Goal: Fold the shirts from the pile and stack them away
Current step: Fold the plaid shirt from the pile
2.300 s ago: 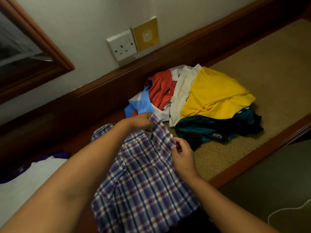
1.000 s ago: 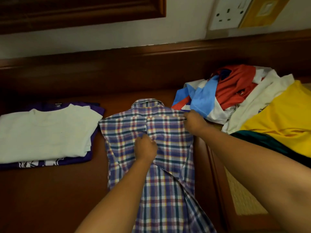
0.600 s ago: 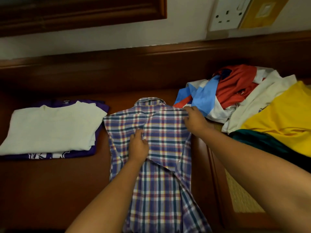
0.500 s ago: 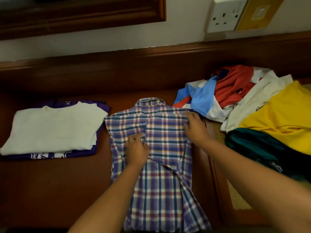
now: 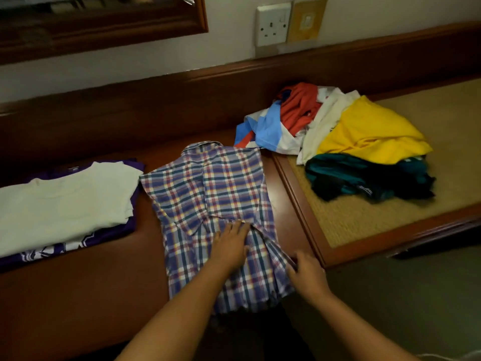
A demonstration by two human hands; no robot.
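1 blue, red and white plaid button shirt [image 5: 208, 204] lies flat on the brown wooden desk [image 5: 78, 295]. Left of that plaid shirt sit 2 folded shirts in 1 stack: 1 white cotton T-shirt [image 5: 62, 204] on 1 purple printed T-shirt [image 5: 78, 243]. Right of the plaid shirt is 1 loose pile of about 5 garments: 1 yellow [image 5: 369, 134], 1 teal [image 5: 364, 178], 1 cream [image 5: 322, 126], 1 red [image 5: 299, 108], 1 blue-and-white [image 5: 268, 131]. 2 hands [image 5: 230, 246] [image 5: 305, 274] show. 1 white wall socket [image 5: 272, 24] is above.

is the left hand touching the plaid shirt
Touching. The head view shows the left hand lying flat on the plaid shirt, fingers straight, pressing the cloth near the folded sleeve.
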